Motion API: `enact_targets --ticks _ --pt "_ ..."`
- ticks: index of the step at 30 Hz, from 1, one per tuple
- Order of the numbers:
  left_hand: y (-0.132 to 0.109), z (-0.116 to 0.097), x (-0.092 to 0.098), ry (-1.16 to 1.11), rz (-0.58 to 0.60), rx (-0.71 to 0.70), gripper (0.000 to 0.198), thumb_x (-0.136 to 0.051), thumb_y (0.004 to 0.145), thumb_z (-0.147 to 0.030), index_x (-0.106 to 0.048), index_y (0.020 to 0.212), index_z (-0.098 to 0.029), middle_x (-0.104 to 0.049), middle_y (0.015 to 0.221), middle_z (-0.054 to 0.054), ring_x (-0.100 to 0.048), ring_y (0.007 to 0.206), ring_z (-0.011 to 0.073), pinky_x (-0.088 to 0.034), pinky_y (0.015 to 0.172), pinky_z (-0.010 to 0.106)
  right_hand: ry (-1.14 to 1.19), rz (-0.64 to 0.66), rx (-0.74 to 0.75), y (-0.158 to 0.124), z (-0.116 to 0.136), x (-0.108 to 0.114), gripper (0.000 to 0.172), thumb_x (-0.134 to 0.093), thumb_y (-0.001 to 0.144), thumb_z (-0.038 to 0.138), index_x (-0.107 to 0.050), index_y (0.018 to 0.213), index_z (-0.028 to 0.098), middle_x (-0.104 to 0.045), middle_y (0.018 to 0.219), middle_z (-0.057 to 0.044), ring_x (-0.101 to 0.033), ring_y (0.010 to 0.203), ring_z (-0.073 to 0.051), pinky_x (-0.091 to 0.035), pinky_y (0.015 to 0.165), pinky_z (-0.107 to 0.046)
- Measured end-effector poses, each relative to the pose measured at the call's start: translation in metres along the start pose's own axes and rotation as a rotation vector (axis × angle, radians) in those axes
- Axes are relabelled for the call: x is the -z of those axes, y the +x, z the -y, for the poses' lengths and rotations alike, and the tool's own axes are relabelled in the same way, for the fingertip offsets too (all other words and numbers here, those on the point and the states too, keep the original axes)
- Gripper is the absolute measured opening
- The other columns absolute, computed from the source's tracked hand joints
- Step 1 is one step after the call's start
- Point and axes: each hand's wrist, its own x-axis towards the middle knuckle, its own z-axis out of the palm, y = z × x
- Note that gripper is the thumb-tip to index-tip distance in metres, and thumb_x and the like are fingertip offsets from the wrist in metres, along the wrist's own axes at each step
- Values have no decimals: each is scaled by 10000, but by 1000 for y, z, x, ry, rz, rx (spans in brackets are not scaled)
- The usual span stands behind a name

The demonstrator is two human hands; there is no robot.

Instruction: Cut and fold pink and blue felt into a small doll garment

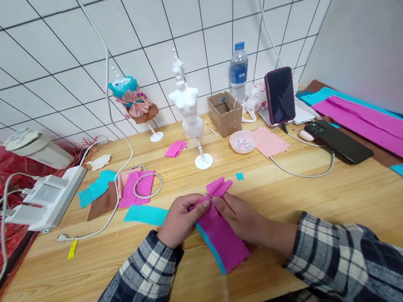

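Two forearms in black-and-white plaid sleeves [139, 276] reach in from the near edge of a wooden table [276, 279], wrists angled inward so that the left hand [183, 217] and the right hand [241, 217] meet at the center, thumbs uppermost and nearly tip to tip. The fingers of both hands are closed in a pinch on a magenta sheet [227, 243], the left thumb lying along it from one side and the right thumb pressing from the other; the fingers behind are mostly hidden. The sheet is held just above the tabletop, its narrow, gathered end poking out beyond the thumbs and its longer part hanging down between the hands toward the person. The piece is bright and soft-looking, creased into folds at the pinch, flaring above it into a small ruffle and widening below into a smooth, slightly curved panel. A blue layer [210, 249] shows along its left edge, and a bit of brown peeks out at the lower right. Near the left hand lies a flat blue strip [146, 215]; beyond the ruffle, a white mannequin [186, 106] stands upright near a pink bowl [236, 148].
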Motion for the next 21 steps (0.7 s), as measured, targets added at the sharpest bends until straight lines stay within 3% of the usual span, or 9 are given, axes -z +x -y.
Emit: enact_targets --ticks 5,8,11,15,21 --pt "1 1 -2 11 -15 24 429 -627 787 -532 -660 680 -119 -599 647 19 -495 633 133 -412 622 242 -11 -40 -65 1 -1 -1 475 -245 982 552 -532 858 194 -634 839 -67 -577 787 -193 -432 735 -323" --pt "2 8 1 67 -144 12 403 -588 818 -517 -648 700 -136 -599 645 11 -504 624 137 -423 606 242 47 -86 -108 3 -1 3 477 -272 963 586 -493 781 205 -564 721 -23 -523 668 -163 -421 638 -302" --pt "4 18 11 276 -316 -48 339 -553 863 -458 -680 780 -155 -650 732 38 -560 711 169 -450 679 269 240 -89 -178 8 -1 10 475 -318 931 634 -515 909 202 -440 619 44 -417 509 -117 -379 478 -248" --pt "13 31 26 517 -387 -102 298 -515 897 -397 -692 813 -173 -674 812 71 -587 823 210 -450 784 320 490 -56 -260 15 -2 20 531 -341 910 662 -474 1152 209 -302 576 102 -253 399 -78 -327 356 -197" --pt "26 37 33 597 -465 -95 288 -461 928 -367 -662 845 -177 -665 863 84 -585 862 220 -442 818 344 557 -22 -261 11 -5 14 502 -322 920 660 -493 1053 207 -288 576 94 -231 406 -73 -271 352 -184"
